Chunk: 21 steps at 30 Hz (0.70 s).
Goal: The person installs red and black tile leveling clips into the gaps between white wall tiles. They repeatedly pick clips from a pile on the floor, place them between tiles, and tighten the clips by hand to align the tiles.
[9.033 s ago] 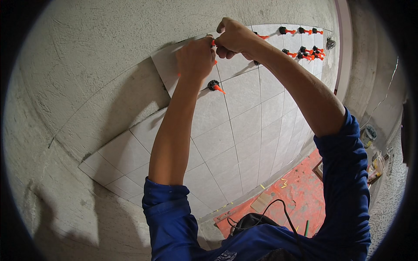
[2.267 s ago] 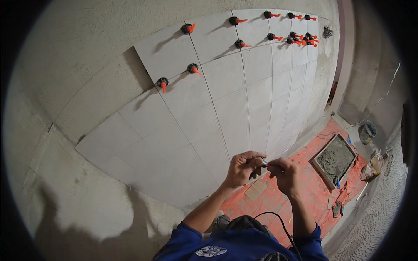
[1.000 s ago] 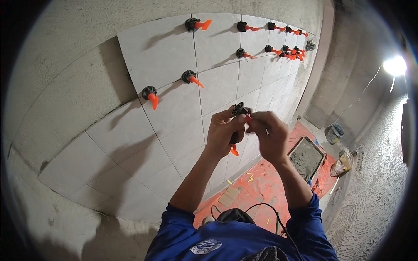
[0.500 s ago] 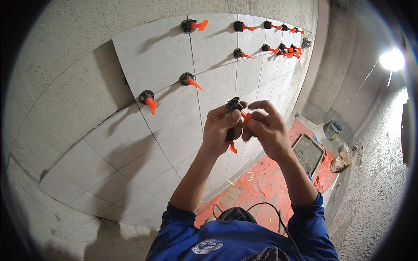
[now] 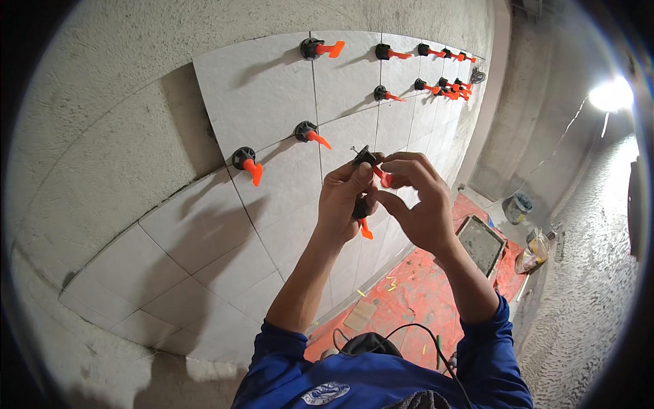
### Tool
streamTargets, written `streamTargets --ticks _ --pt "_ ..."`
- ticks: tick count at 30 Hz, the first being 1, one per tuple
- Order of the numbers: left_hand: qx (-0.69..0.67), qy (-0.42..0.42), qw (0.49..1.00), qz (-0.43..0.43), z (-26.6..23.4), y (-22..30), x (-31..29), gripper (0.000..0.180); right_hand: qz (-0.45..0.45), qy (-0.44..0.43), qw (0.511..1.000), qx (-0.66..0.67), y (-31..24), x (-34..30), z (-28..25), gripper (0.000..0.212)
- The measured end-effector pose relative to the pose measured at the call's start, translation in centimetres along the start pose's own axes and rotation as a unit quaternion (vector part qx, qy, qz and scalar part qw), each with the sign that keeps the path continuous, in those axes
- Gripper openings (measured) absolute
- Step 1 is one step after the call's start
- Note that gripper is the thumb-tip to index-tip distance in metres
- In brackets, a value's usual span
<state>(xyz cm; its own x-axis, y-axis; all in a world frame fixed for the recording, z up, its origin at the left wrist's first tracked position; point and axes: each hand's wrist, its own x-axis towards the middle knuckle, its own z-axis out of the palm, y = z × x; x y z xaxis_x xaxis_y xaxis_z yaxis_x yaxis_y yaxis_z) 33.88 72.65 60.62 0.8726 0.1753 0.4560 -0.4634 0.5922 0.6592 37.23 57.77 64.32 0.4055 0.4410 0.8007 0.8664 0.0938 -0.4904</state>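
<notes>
My left hand [image 5: 344,198] is closed round a tile leveler, its thumb pressing the black round base [image 5: 364,157]. A thin metal pin sticks out of that base, and the orange T-shaped handle [image 5: 384,178] points toward my right hand. Lower in the same palm sits a second tile leveler, mostly hidden, with its orange handle [image 5: 366,230] hanging below. My right hand [image 5: 422,198] is beside the first handle, fingers bent over it and fingertips close against it. Its thumb stands apart from those fingers, below the handle. Both hands are held up before the tiled wall [image 5: 266,95].
Several more black-and-orange levelers [image 5: 245,160] project from the tile joints. Bare rough plaster [image 5: 122,88] borders the tiles. Red sheeting [image 5: 402,293] covers the floor, with a mortar tray [image 5: 480,245], a bucket [image 5: 518,206] and a plastic bag [image 5: 533,253] at right. A lamp [image 5: 611,95] shines there.
The held leveler has tilted, so its pin now points up and left. My right thumb has come away from the orange handle. The view has shifted slightly.
</notes>
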Motion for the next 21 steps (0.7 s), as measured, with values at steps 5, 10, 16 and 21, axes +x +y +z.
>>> streamTargets --ticks 5,10,16,21 --pt "0.006 -0.014 1.0 -0.023 -0.1 0.0 0.2 0.034 0.041 0.024 0.999 0.016 1.1 0.2 0.7 0.018" --pt "0.045 0.005 0.998 -0.036 -0.4 0.4 0.7 0.041 0.107 0.025 0.994 0.028 0.7 1.0 0.6 0.011" --pt "0.096 -0.01 0.995 -0.032 -2.1 0.0 0.1 0.058 -0.049 0.027 0.987 -0.152 0.4 5.7 0.9 0.009" --pt "0.119 -0.002 0.991 -0.065 -4.2 -0.7 -0.7 0.055 -0.017 -0.003 0.99 -0.138 0.6 8.3 2.5 0.01"
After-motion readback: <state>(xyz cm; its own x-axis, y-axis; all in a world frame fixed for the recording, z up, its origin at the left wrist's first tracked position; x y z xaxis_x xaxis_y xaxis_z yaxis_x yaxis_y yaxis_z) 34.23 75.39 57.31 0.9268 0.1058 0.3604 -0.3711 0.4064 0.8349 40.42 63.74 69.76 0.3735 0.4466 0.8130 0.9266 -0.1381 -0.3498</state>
